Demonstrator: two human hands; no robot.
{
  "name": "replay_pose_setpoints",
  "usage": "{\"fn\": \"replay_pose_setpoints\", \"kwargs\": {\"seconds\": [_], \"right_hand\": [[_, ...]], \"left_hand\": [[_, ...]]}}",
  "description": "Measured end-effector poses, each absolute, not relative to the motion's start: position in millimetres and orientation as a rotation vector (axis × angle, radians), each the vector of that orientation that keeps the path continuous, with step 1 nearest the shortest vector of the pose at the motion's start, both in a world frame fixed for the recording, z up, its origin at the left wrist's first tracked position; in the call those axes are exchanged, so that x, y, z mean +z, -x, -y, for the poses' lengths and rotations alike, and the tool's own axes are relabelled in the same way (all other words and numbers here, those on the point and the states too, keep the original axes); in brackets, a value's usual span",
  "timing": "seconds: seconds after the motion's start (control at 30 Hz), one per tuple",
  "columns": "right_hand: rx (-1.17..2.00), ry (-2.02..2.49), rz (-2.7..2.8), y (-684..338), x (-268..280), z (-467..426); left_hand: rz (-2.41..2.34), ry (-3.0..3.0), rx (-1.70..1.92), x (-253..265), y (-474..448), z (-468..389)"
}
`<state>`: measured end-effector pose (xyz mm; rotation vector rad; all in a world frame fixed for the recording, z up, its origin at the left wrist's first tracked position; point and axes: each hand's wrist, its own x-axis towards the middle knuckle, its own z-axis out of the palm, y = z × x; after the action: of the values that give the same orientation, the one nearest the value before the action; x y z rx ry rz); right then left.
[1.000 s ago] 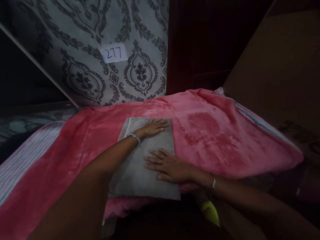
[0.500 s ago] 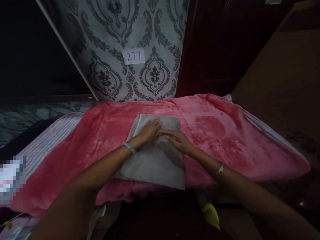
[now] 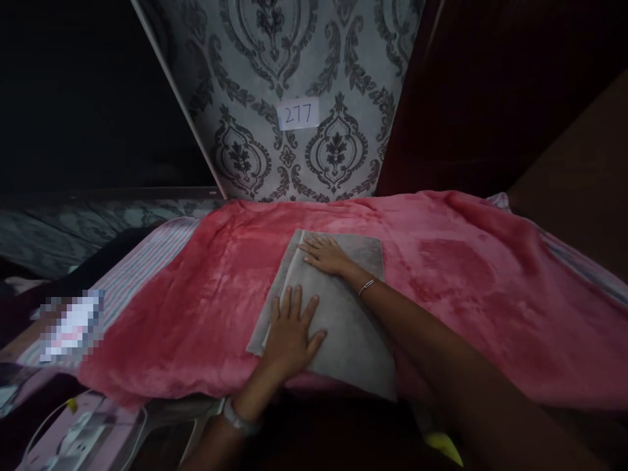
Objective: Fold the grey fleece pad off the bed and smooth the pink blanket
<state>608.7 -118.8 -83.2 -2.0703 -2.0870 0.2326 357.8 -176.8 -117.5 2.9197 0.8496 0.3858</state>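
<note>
A grey folded cloth (image 3: 343, 327) lies on a pink plush blanket (image 3: 210, 294), its near edge reaching the blanket's front. My left hand (image 3: 292, 333) rests flat on the cloth's near left part, fingers spread. Farther back, my right hand (image 3: 324, 255) lies palm down near the cloth's far left fold, its fingers stretched out. Neither hand grips anything. The cloth's left side shows a layered fold line, partly covered by both hands.
A patterned wall (image 3: 289, 157) with a paper marked 277 (image 3: 298, 114) stands behind. A dark screen (image 3: 98, 98) is at left, a dark red panel (image 3: 471, 98) at right. A white power strip (image 3: 81, 441) with a cable lies at lower left.
My left hand has come back toward me along the cloth, to its near left. My right hand has moved to the far left fold. The view has shifted left.
</note>
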Motion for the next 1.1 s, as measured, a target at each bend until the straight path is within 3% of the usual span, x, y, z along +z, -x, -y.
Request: {"fn": "replay_pose_setpoints", "kwargs": {"seconds": [0.3, 0.43, 0.57, 0.77, 0.97, 1.1], "right_hand": [[0.236, 2.067, 2.060, -608.2, -82.8, 116.9], [0.173, 2.074, 1.961, -593.6, -73.1, 128.6], [0.119, 2.122, 1.785, -568.4, -59.6, 145.5], [0.318, 2.347, 1.630, -531.6, -36.8, 147.2], [0.408, 2.370, 1.601, -508.0, -17.0, 118.7], [0.430, 2.191, 1.685, -501.7, -13.8, 104.5]], "left_hand": [[-0.876, -2.847, 0.617, -134.5, -282.2, 208.6], [-1.118, -2.535, 0.760, -118.0, -274.5, 179.3], [-1.273, -2.151, 0.668, -110.8, -288.8, 138.9], [-0.933, -1.957, 0.673, -111.4, -304.5, 122.1], [-0.920, -2.308, 0.898, -77.9, -325.5, 168.8], [-0.833, -2.645, 0.704, -57.1, -350.8, 206.0]]}}
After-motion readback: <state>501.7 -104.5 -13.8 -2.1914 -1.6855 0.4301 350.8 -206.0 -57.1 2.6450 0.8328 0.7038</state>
